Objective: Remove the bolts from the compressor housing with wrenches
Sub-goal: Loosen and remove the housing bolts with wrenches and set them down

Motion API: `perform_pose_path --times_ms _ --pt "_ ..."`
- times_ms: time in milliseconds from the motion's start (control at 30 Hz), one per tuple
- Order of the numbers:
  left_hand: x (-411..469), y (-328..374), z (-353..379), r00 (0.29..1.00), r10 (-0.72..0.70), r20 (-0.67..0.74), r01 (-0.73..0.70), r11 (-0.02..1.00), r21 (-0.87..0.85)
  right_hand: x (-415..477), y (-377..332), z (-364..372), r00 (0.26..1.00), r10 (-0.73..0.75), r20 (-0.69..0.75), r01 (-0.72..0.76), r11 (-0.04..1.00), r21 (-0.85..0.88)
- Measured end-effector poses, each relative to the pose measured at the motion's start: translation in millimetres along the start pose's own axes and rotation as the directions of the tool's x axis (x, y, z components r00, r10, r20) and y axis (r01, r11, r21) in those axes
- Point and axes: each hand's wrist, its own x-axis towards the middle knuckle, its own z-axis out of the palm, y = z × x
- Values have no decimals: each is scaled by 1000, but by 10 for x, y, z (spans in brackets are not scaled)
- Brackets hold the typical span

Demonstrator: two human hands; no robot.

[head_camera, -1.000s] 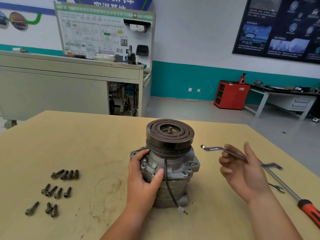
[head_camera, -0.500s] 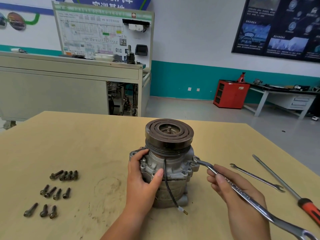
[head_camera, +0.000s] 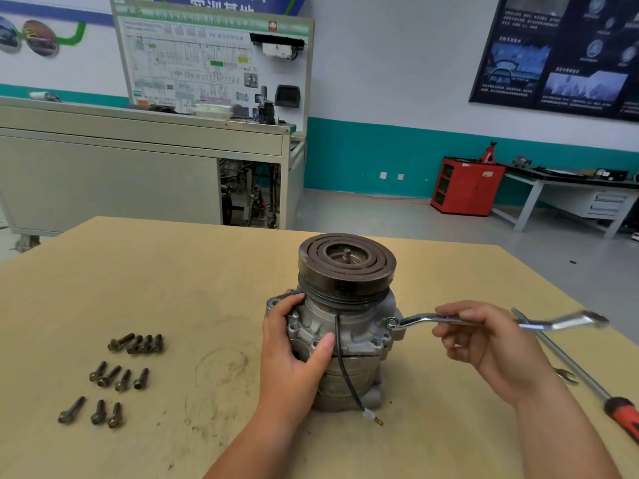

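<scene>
**Ring end seated on the right-side bolt**

The grey cast-metal compressor housing (head_camera: 349, 326) stands upright on the tan wooden surface (head_camera: 173, 271), right of centre. The left hand (head_camera: 294, 354) wraps its left flank, bracing it. The right hand (head_camera: 484, 344) grips the shiny steel ring wrench (head_camera: 415, 319). Its ring sits on a bolt at the housing's right flange, and its handle runs out towards the surface's right edge. The right hand looks set for a level swing. 11 loose dark bolts (head_camera: 117, 375) lie towards the near-left corner.
</scene>
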Motion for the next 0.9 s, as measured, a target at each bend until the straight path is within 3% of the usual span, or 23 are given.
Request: perform_pose_path --times_ms 100,167,267,400,467,533,633,900 --pt "-3 -1 -3 1000 0 1 0 1000 2 334 -71 10 985 148 91 -150 989 16" --pt "-3 2 -6 1000 -2 2 2 1000 5 437 -68 77 974 157 163 -170 983 71" --pt "-5 -1 -5 1000 -6 6 6 1000 9 411 -12 112 975 93 202 -137 966 218" --pt "-1 0 0 1000 -6 4 6 1000 4 98 53 -20 996 -38 78 -6 870 493" --pt "-4 0 4 1000 -7 5 7 1000 -1 -144 115 -21 993 -121 9 108 917 385" --pt "-6 8 -1 1000 -9 6 9 1000 -7 -340 223 43 974 -218 -67 226 962 156" --pt "-13 15 -3 1000 -13 5 13 1000 -13 -533 293 218 926 -333 -178 325 943 -73" --pt "-13 -3 -7 1000 -18 8 18 1000 3 -628 312 464 902 -380 -202 349 921 -174"
